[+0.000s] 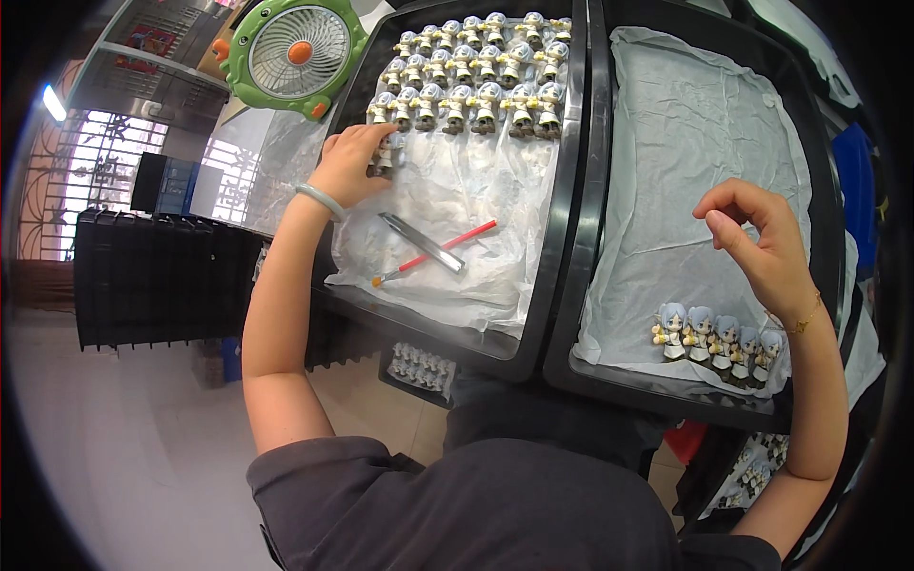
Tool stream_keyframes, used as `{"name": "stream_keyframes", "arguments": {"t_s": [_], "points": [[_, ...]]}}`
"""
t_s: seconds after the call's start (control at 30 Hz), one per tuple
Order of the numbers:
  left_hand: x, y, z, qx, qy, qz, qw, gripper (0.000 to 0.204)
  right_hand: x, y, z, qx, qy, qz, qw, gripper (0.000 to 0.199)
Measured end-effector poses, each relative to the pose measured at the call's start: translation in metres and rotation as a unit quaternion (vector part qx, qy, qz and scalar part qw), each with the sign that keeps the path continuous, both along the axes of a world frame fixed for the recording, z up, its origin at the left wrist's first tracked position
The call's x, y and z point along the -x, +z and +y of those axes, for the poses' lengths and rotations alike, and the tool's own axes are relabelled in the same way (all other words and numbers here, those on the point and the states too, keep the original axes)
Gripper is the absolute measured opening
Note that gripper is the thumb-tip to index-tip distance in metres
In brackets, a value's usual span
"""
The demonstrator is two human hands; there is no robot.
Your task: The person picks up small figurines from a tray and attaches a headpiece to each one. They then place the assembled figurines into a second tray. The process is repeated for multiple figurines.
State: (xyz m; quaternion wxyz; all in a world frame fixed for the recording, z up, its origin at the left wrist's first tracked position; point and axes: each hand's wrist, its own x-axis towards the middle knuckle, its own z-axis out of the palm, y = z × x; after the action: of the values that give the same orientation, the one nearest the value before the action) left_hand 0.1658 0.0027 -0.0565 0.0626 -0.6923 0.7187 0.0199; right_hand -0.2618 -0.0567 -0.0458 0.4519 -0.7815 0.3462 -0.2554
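At the left edge of the left tray, my left hand (pixel 354 164) grips a small figurine (pixel 384 157) with pale hair and dark base, partly hidden by my fingers. Rows of similar figurines (pixel 461 65) stand just beyond it on white lining paper. Over the right tray hovers my right hand (pixel 762 243), its fingers curled and thumb close to the index fingertip; nothing shows between them. Below that hand, a short row of figurines (pixel 725 341) lies on the paper at the tray's near right. A metal tweezers-like tool (pixel 422 242) crosses a red-handled brush (pixel 447 249) in the left tray.
The black left tray (pixel 562 238) and black right tray (pixel 647 395) sit side by side with raised rims. A green animal-shaped fan (pixel 295 52) stands at the far left. Black stacked crates (pixel 152 281) are at left. Lower down, another small tray (pixel 419 371) holds figurines.
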Motion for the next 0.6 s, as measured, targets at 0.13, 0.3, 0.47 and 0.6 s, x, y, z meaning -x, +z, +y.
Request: {"name": "stream_keyframes", "arguments": {"t_s": [0.13, 0.3, 0.47, 0.6], "points": [[0.006, 0.001, 0.002, 0.048, -0.022, -0.121, 0.991, 0.077, 0.002, -0.001, -0.001, 0.035, 0.0, -0.018, 0.999, 0.015], [0.139, 0.039, -0.008, 0.108, -0.254, 0.181, 0.944, 0.047, 0.005, -0.007, -0.008, 0.034, -0.007, -0.024, 0.999, 0.017], [0.267, 0.021, -0.002, -0.071, -0.44, 0.09, 0.891, 0.02, 0.011, -0.01, -0.015, 0.031, -0.009, -0.01, 0.999, 0.018], [0.308, -0.001, -0.019, -0.264, -0.451, -0.03, 0.852, 0.016, 0.011, -0.016, -0.017, 0.02, -0.02, -0.023, 0.999, 0.018]]}}
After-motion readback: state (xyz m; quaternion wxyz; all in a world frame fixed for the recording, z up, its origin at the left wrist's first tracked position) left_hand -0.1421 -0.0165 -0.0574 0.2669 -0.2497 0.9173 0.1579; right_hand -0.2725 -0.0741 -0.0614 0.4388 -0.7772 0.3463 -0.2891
